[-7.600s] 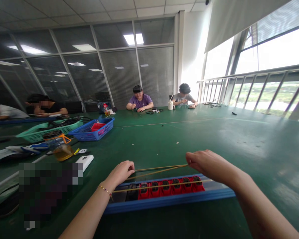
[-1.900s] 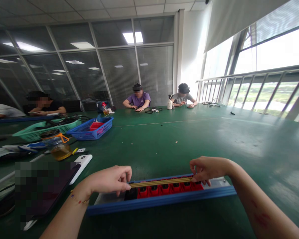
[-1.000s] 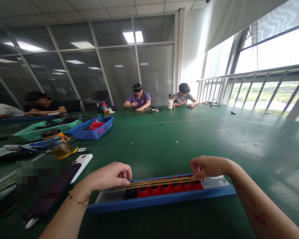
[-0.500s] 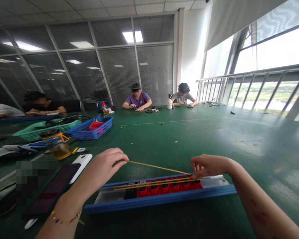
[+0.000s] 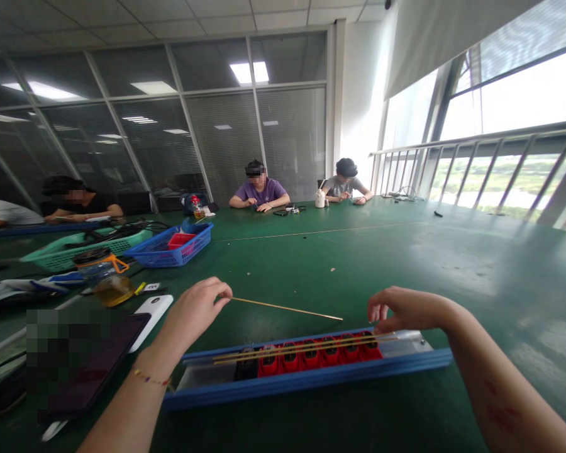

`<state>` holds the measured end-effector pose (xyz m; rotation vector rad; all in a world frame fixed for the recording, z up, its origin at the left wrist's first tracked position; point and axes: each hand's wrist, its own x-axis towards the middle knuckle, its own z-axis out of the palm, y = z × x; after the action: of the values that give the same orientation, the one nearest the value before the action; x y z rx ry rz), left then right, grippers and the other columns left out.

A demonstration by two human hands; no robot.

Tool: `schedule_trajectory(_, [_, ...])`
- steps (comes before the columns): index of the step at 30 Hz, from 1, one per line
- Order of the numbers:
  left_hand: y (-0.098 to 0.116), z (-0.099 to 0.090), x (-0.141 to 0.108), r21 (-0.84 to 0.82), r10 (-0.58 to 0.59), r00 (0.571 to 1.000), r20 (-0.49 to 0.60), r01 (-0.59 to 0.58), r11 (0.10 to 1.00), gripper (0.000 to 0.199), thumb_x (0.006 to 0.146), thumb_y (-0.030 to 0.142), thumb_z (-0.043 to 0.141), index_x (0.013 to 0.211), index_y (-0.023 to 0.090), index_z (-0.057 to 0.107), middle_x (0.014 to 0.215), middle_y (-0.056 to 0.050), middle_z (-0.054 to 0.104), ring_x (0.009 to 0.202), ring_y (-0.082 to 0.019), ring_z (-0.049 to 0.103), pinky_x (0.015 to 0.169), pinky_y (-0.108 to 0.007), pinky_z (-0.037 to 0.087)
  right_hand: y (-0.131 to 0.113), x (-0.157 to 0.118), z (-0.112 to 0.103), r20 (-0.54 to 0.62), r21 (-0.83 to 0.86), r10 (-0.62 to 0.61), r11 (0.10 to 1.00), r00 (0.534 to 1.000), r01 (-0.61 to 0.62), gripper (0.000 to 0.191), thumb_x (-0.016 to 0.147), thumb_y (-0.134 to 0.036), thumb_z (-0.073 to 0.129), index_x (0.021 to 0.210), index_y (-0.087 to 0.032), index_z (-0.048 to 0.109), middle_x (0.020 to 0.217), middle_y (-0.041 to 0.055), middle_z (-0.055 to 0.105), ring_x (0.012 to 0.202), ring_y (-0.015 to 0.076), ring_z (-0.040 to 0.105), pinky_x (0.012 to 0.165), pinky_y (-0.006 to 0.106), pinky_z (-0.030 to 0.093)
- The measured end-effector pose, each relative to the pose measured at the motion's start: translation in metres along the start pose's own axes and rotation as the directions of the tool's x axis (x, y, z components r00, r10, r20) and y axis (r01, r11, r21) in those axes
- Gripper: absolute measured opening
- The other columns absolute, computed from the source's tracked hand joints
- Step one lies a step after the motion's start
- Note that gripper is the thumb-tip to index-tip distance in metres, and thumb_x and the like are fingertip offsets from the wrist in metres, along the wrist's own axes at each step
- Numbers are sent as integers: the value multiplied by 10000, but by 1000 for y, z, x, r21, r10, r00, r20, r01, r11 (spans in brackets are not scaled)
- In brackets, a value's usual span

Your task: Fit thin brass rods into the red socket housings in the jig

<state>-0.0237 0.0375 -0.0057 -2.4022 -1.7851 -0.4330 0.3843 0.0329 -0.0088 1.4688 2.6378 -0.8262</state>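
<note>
My left hand (image 5: 200, 308) pinches one end of a thin wooden stick (image 5: 287, 308), which slants down to the right above the table with its far end free. My right hand (image 5: 399, 309) is held over the right end of a long blue-edged tray (image 5: 311, 377), thumb and fingers apart, with nothing visible between them. Along the tray's middle sits a row of red blocks (image 5: 311, 358) with dark tops, and a black block (image 5: 246, 365) at their left. Several similar sticks (image 5: 273, 353) lie lengthwise across the blocks, their right ends just under my right hand.
To the left lie a dark phone (image 5: 94, 371), a white power bank (image 5: 151, 318) and a jar of amber liquid (image 5: 106, 283). Farther off stand a blue basket (image 5: 170, 255) and a green basket (image 5: 51, 257). Several people sit around the green table (image 5: 382, 251).
My right hand has come off the stick's right end and its fingers have opened. My left hand has drawn the stick left, clear of the right hand.
</note>
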Motion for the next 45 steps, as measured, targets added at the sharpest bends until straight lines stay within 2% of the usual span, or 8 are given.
schedule_trajectory(8, [3, 53, 8, -13, -30, 972, 234, 34, 999, 118, 762, 198, 471, 746, 219, 586, 836, -14, 624, 779, -160, 560, 679, -250, 373, -2, 0, 1, 87, -14, -32, 999, 996, 34, 272, 739, -360, 533, 905, -221, 697, 865, 41, 703, 804, 222, 626, 692, 283, 466])
schedule_trajectory(14, [3, 77, 4, -28, 32, 957, 288, -25, 999, 153, 772, 174, 446, 752, 217, 592, 851, -24, 611, 809, -161, 560, 715, -254, 380, 1, 2, 2, 109, -52, -57, 997, 992, 63, 290, 733, -339, 514, 889, -177, 698, 839, 41, 702, 760, 208, 630, 657, 258, 454])
schedule_trajectory(17, [2, 82, 3, -36, 40, 959, 280, -31, 999, 155, 779, 179, 430, 760, 218, 579, 848, -24, 596, 793, -157, 559, 689, -248, 377, 1, 2, 3, 101, -72, -52, 996, 994, 59, 257, 730, -323, 517, 853, -171, 683, 810, 44, 690, 733, 197, 621, 616, 247, 445])
schedule_trajectory(21, [-1, 84, 2, -76, 57, 964, 261, -38, 996, 149, 790, 199, 422, 765, 219, 568, 838, -17, 582, 770, -151, 554, 676, -242, 375, -1, -2, 0, 5, -61, -75, 995, 997, 75, 217, 765, -339, 492, 827, -178, 623, 777, 36, 654, 693, 171, 583, 581, 234, 418])
schedule_trajectory(26, [-3, 85, 3, -138, 45, 956, 289, -5, 990, 143, 792, 226, 430, 777, 213, 572, 845, -18, 578, 766, -146, 547, 680, -238, 380, -11, 0, -3, -128, -5, -95, 995, 987, 96, 347, 828, -472, 398, 912, -187, 576, 702, 12, 592, 595, 134, 494, 527, 224, 365])
schedule_trajectory(31, [-8, 93, 7, -157, 22, 955, 295, 26, 987, 129, 769, 231, 461, 776, 215, 589, 822, -12, 583, 751, -139, 542, 681, -230, 386, -12, 2, -9, -257, 54, -166, 981, 952, 186, 441, 836, -528, 350, 826, -171, 610, 757, 24, 589, 679, 154, 496, 614, 245, 373])
schedule_trajectory(36, [-13, 99, 8, -185, 50, 961, 271, 1, 983, 135, 762, 228, 461, 767, 222, 596, 796, -4, 581, 731, -134, 540, 656, -222, 378, 11, -8, -16, -391, 120, -65, 985, 918, 121, 463, 817, -569, 350, 730, -174, 575, 688, 1, 535, 660, 150, 470, 638, 249, 375])
schedule_trajectory(45, [-14, 101, 7, -210, 51, 968, 245, 1, 978, 150, 772, 268, 461, 750, 216, 600, 776, -5, 587, 705, -131, 544, 617, -221, 363, 58, 16, 2, -321, 99, 86, 993, 943, -57, 509, 785, -608, 342, 757, -176, 610, 670, 18, 550, 638, 162, 485, 597, 258, 389])
